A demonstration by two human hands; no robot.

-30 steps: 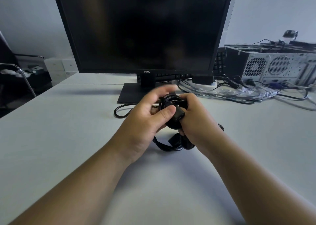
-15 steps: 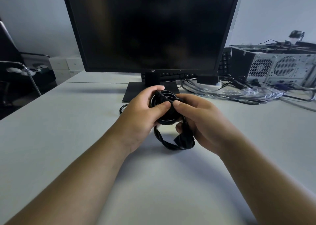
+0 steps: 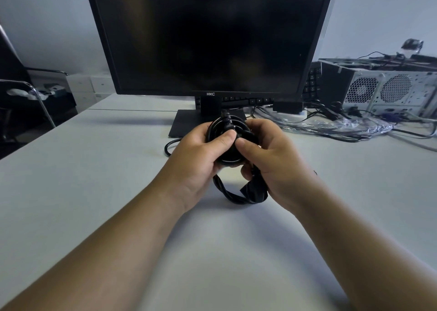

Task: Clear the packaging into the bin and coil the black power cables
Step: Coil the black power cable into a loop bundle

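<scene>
Black rubber power cable (image 3: 227,127) held coiled just in front of the black flat-screen monitor (image 3: 208,36).
Head view: left hand (image 3: 196,159) and right hand (image 3: 274,166) clasp their fingers (image 3: 262,127) round the loops, probably to stop them springing open; the plug end (image 3: 255,192) sags toward the grey bench (image 3: 94,180).

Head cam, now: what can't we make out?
All head view.
- black cable coil: loop count, covered by left hand and right hand.
- keyboard: mostly behind the monitor.
- computer case: cut by right edge.
- clear packaging: contents too blurred.
- bin: not in frame.
</scene>
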